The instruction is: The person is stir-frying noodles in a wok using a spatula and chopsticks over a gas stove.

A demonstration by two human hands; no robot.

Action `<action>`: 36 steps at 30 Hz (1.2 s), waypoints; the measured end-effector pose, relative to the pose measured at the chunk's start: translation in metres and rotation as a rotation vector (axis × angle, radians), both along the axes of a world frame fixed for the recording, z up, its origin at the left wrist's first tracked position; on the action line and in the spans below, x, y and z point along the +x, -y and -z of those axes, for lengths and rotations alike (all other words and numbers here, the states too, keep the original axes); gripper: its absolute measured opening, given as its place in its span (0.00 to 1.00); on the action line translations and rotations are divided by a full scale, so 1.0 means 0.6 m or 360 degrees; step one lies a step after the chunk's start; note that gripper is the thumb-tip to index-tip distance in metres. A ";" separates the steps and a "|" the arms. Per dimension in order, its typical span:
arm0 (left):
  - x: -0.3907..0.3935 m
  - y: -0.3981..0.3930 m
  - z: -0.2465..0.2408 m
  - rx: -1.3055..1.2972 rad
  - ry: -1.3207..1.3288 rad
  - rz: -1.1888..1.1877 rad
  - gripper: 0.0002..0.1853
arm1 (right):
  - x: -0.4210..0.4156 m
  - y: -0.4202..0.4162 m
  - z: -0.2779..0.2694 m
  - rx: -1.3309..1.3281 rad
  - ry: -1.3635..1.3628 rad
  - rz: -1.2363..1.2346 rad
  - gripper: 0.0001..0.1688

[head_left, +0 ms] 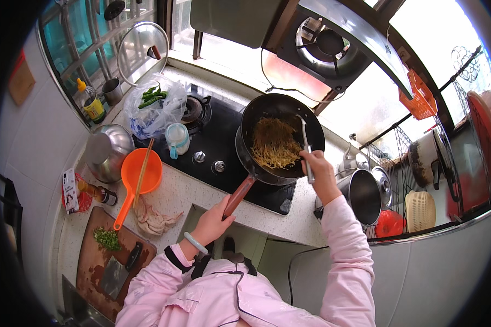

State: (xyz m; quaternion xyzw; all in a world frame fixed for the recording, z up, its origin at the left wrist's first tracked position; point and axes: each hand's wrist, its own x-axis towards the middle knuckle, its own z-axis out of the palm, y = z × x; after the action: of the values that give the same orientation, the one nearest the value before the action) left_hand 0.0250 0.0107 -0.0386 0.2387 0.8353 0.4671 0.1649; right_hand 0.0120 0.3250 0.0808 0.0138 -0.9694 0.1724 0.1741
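Observation:
My left hand point(213, 222) grips the reddish-brown handle point(240, 195) of a dark wok point(278, 104). The wok sits over the right side of a black glass gas hob point(229, 135). In it lies a heap of thin yellowish shreds point(276, 157), browner towards the far side; I cannot tell what food they are. My right hand point(320, 169) is closed around the metal handle of a cooking utensil point(304, 133). The utensil reaches into the right side of the wok, and its far end is hard to make out.
Left of the hob are a plastic bag point(172, 100) with green peppers point(152, 97), a lidded jar point(177, 139) and an orange strainer point(147, 165) with chopsticks point(144, 171) across it. A cleaver point(116, 276) and chopped greens point(107, 238) lie on a chopping board point(92, 261). An open pot point(364, 198) stands right.

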 end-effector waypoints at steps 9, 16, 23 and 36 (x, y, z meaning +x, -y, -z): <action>0.002 -0.001 0.000 0.0001 0.0018 -0.0050 0.34 | -0.064 -0.080 -0.180 -0.0979 0.0207 0.0638 0.20; 0.005 -0.002 -0.009 0.0021 -0.0019 -0.0069 0.34 | -0.125 -0.117 -0.214 -0.0837 0.0535 0.0565 0.27; 0.005 -0.004 -0.011 0.0021 0.0033 -0.0066 0.34 | -0.141 -0.084 -0.137 -0.1304 0.0433 0.0607 0.29; 0.003 -0.004 -0.020 0.0042 0.0053 -0.0083 0.33 | -0.094 -0.047 -0.143 -0.1205 0.0489 0.0649 0.25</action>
State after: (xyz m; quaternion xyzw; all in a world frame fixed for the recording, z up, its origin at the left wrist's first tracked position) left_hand 0.0270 0.0133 -0.0266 0.2111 0.8321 0.4862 0.1634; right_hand -0.0445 0.3532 0.1664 -0.2678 -0.8355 0.4770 0.0515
